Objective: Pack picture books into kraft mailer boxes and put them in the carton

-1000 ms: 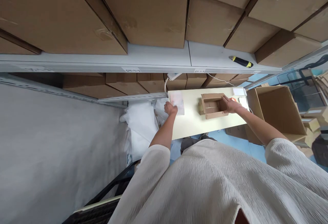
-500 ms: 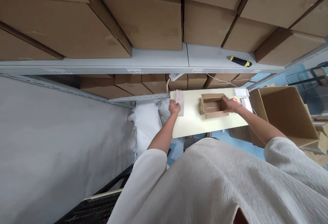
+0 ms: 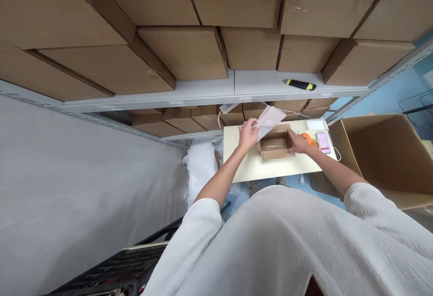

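My left hand (image 3: 248,134) is closed on one end of a flat, whitish translucent plastic bag (image 3: 270,119). The bag is raised at a slant over the left and far part of a small open cardboard box (image 3: 278,154) on the pale table (image 3: 243,171). What I can see of the box's inside is bare cardboard. At the box's right end, my right hand (image 3: 297,143) grips the wall, fingers at the far corner and thumb at the near one. Just beyond that hand lies an orange tape dispenser (image 3: 307,139) with a roll of tape (image 3: 316,144).
A white pack (image 3: 316,125) and a purple-and-white item (image 3: 324,141) lie at the table's right end. Beside it stands a large open carton (image 3: 389,156). A utility knife (image 3: 300,84) rests on the shelf (image 3: 203,89) below stacked cartons. White packing material (image 3: 199,163) hangs at left.
My left hand has picked the plastic bag up off the table's left end and carried it right, over the box. My right hand has stayed on the box. The view has shifted slightly.
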